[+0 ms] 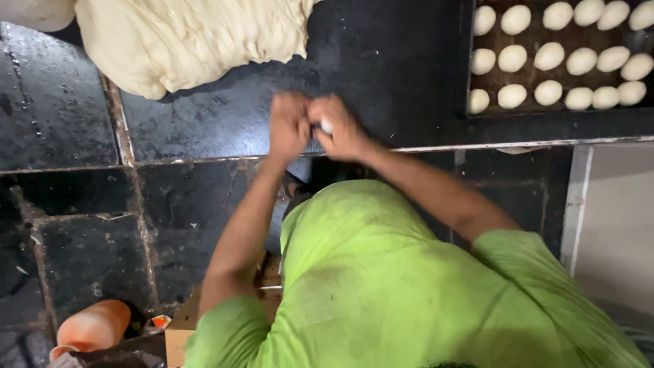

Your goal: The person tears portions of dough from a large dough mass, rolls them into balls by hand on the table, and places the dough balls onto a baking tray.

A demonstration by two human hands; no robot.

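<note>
- Both hands squeezed together round a small pale lump of dough [326, 126], only a sliver of it peeking out between the fingers
- Left hand [289, 127] curled into a fist on one side, right hand [343, 128] wrapped over the other, knuckles touching, held just above the front edge of the dark stone worktop [381, 61]
- Big pale slab of soft dough [191, 37] sitting well off to the upper left on the same counter
- Dark metal tray [464, 61] to the upper right, with rows of smooth rounded dough balls [548, 56] lined up inside
- Orange plastic jug-like container [92, 327] down on the floor at lower left, next to a brown cardboard box [178, 334]
- Risk-wise, probably: that close to the counter edge, a sticky piece slipping out of the grip could drop to the floor
- Also maybe: squeezing too hard could tear the surface and leave a lumpy ball that doesn't match the tray ones
</note>
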